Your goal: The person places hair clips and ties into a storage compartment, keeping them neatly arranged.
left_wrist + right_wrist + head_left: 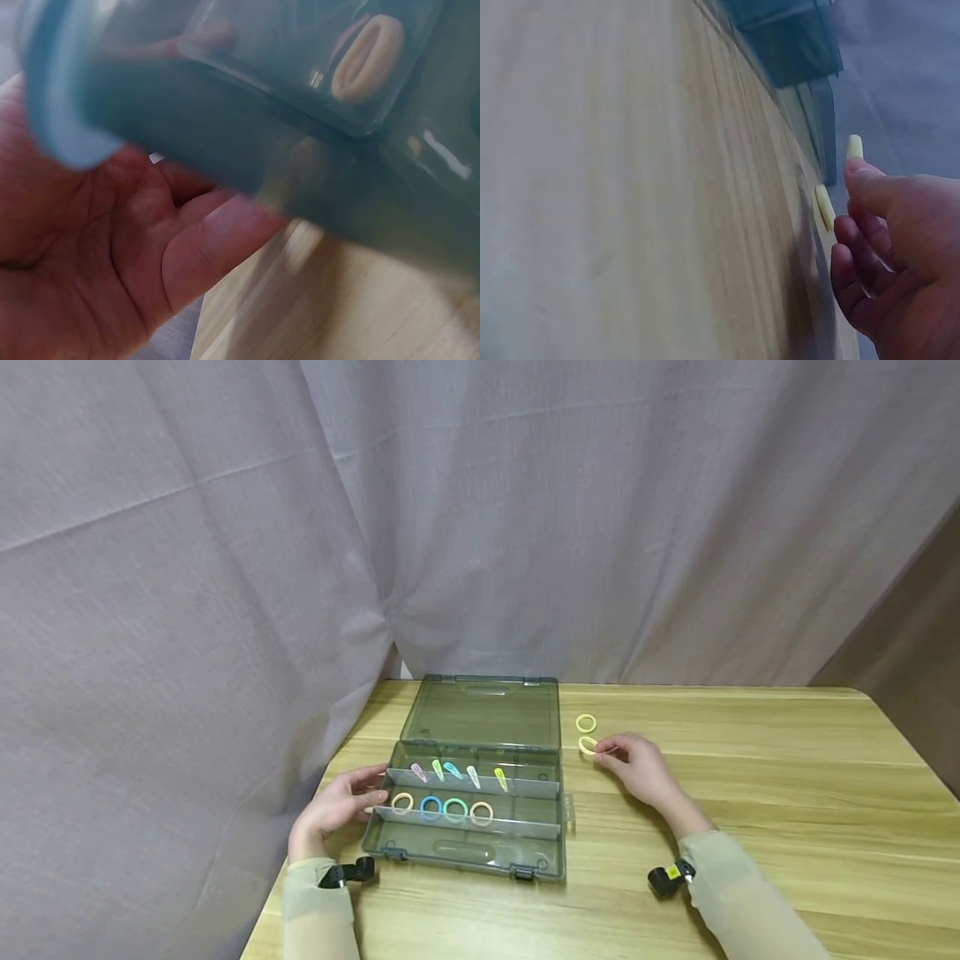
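A translucent grey-green storage box (pixel 498 852) lies open on the table, lid (pixel 487 714) folded back. My left hand (pixel 339 802) holds the box by its left side, thumb at the rim; its fingers lie against the wall in the left wrist view. Hair clips (pixel 473 777) lie in a row in the back compartment. Blue (pixel 431 808), green (pixel 455 811) and peach (pixel 482 813) hair ties are in the middle compartment, with another pale-orange hair tie (pixel 402 802) at its left. To the right, my right hand (pixel 636 767) pinches a yellow hair tie (pixel 587 746) between thumb and fingers.
A second yellow hair tie (pixel 586 723) lies on the wooden table (pixel 750 777), just behind the held one and right of the lid. A grey curtain (pixel 525 527) hangs along the back and left. The box's front compartment has two latches (pixel 522 872) on its front wall.
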A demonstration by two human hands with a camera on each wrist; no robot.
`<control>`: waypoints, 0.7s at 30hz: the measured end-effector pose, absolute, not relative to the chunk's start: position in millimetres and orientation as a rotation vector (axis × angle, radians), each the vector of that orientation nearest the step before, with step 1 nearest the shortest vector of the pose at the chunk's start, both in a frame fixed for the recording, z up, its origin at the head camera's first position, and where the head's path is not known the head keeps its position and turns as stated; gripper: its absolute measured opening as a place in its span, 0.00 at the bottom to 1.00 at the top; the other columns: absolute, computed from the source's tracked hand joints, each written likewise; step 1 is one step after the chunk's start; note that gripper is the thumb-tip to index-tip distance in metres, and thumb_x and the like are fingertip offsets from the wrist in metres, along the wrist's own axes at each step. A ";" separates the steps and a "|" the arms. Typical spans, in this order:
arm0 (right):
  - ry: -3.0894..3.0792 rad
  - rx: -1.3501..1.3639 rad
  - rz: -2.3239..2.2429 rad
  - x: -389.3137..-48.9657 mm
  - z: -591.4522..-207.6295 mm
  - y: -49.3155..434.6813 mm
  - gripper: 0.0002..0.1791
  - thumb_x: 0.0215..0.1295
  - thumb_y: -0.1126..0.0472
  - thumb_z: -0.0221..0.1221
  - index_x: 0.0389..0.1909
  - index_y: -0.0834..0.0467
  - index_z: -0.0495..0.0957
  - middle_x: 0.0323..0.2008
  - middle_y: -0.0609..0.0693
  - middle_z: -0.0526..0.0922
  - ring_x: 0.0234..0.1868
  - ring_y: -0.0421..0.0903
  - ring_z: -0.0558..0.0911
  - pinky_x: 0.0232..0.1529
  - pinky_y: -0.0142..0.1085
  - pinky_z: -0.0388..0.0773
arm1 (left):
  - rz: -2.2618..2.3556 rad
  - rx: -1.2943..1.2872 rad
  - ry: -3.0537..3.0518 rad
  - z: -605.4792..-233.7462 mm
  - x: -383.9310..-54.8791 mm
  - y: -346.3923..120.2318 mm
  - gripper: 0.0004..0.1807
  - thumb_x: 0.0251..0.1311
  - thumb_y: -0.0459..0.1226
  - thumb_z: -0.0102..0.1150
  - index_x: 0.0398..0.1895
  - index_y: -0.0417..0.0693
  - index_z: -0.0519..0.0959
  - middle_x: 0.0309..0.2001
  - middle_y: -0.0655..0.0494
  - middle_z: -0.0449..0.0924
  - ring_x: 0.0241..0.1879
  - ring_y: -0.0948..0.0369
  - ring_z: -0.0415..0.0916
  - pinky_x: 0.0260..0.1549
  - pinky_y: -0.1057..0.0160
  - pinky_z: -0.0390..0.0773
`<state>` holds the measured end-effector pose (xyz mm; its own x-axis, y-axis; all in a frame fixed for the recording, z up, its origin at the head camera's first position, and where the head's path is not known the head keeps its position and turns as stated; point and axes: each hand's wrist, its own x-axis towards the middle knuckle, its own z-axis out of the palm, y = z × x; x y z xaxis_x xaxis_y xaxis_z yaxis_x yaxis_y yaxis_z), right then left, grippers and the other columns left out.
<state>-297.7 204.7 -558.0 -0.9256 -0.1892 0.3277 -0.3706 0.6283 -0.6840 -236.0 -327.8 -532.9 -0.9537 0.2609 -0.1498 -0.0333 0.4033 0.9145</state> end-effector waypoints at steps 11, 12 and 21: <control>-2.598 0.558 1.221 -275.3 -543.2 182.8 0.04 0.70 0.63 0.72 0.43 0.56 0.89 0.43 0.53 0.87 0.40 0.47 0.85 0.45 0.43 0.84 | 1.571 0.196 2.384 -534.8 -237.8 -328.8 0.35 0.75 0.35 0.64 0.80 0.33 0.65 0.73 0.30 0.70 0.65 0.43 0.75 0.46 0.51 0.87; -2.597 0.569 1.230 -273.3 -541.0 180.4 0.04 0.69 0.64 0.72 0.43 0.56 0.89 0.43 0.52 0.87 0.40 0.47 0.85 0.45 0.42 0.84 | 1.569 0.192 2.385 -535.0 -237.8 -328.9 0.35 0.75 0.35 0.64 0.80 0.33 0.65 0.73 0.30 0.70 0.65 0.43 0.75 0.47 0.51 0.87; -2.606 0.705 1.242 -257.4 -530.8 162.3 0.05 0.67 0.64 0.73 0.40 0.52 0.89 0.41 0.45 0.86 0.41 0.43 0.83 0.43 0.37 0.84 | 1.566 0.180 2.389 -536.0 -237.3 -328.2 0.35 0.75 0.34 0.64 0.79 0.31 0.65 0.71 0.29 0.72 0.63 0.45 0.77 0.46 0.52 0.87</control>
